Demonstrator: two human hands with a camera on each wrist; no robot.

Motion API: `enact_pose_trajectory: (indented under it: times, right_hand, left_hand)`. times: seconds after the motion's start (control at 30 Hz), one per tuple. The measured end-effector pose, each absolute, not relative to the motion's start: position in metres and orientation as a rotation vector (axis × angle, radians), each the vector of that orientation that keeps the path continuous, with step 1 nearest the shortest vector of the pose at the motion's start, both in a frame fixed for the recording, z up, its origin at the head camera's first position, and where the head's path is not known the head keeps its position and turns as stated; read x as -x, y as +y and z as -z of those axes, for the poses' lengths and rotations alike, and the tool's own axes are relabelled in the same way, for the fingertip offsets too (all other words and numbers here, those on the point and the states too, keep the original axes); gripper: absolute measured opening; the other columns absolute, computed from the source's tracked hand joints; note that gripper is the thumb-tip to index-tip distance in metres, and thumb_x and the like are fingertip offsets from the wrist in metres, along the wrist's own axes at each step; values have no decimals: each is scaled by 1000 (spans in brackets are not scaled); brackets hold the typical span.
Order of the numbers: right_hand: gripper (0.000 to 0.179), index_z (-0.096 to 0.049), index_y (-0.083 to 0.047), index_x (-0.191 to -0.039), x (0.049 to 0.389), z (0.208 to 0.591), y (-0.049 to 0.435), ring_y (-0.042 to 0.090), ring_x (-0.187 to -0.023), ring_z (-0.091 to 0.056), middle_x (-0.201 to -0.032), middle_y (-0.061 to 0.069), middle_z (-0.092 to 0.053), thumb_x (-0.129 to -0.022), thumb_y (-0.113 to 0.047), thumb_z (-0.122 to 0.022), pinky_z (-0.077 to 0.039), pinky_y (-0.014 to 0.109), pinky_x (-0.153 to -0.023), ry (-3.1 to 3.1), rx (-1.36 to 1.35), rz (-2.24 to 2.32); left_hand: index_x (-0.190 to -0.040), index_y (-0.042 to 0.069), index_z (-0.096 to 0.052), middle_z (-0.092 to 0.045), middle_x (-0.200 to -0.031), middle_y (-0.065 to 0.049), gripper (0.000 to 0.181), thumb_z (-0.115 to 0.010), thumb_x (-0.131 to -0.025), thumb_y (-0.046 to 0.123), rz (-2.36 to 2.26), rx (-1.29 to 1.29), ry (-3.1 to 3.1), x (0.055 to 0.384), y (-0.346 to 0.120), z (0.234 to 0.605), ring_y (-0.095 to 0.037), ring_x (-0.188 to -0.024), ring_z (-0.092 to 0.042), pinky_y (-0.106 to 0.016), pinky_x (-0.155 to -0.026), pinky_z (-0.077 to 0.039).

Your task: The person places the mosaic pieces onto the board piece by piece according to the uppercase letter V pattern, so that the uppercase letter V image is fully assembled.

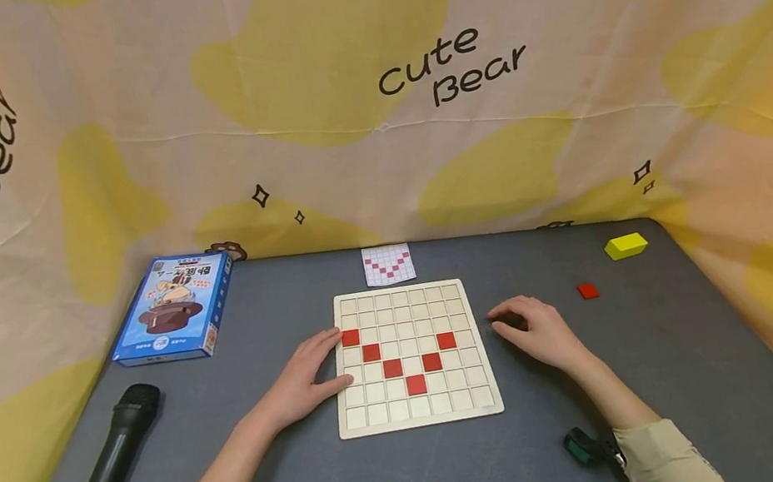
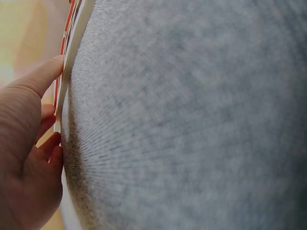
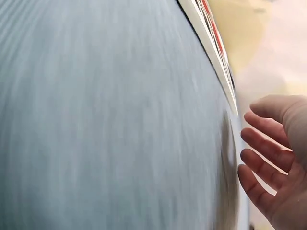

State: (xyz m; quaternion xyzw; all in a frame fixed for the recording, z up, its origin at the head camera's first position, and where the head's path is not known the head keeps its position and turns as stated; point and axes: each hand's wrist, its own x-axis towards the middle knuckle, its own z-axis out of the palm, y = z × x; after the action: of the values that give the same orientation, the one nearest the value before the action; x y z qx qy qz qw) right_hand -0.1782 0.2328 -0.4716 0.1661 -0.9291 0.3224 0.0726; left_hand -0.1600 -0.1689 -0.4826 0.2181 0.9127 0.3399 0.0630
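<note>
A pale gridded board [image 1: 421, 417] lies flat on the table, with several red square tiles [image 1: 417, 384] set in its cells in a V, the left arm one tile longer than the right. My left hand [image 1: 300, 381] rests at the board's left edge, thumb and fingertips touching the rim; the left wrist view shows the thumb [image 2: 45, 74] against that edge. Just right of the board, my right hand [image 1: 539, 332] hovers with fingers loosely bent and nothing in them. One loose red tile [image 1: 588, 291] lies farther right on the table.
Behind the board lies a small card [image 1: 389, 270] printed with a V of red squares. A yellow block [image 1: 626, 246] sits at the back right. A blue box [image 1: 173, 308] and a black microphone [image 1: 107, 470] lie on the left. A patterned cloth [image 1: 326, 48] hangs behind.
</note>
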Motion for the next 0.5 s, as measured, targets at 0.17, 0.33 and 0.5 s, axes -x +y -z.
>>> enact_pose_trajectory:
  times: [0.17, 0.33, 0.5]
  right_hand:
    - [16, -74, -10, -106, 177, 473, 267, 19, -84, -60, -102, 6, -68, -91, -15, -70, -49, 34, -75, -2778, -338, -1026]
    - [19, -72, -9, -109, 177, 472, 297, 20, -84, -58, -102, 8, -68, -94, -18, -67, -46, 29, -73, -2767, -229, -989]
    - [22, -71, -7, -112, 177, 467, 320, 24, -85, -57, -102, 12, -66, -96, -19, -63, -44, 33, -74, -2756, -137, -944]
  left_hand:
    - [-149, 3, -39, -34, -154, -15, 73, -69, -91, 36, -1036, -644, 2746, 160, -169, 483, -38, -141, -27, -58, -109, -26]
    - [-149, 2, -37, -32, -155, -16, 77, -70, -90, 37, -1050, -616, 2744, 160, -169, 483, -38, -141, -27, -58, -109, -26]
    - [-150, 2, -36, -32, -155, -16, 79, -72, -88, 38, -1059, -602, 2753, 160, -170, 484, -38, -141, -28, -59, -109, -26]
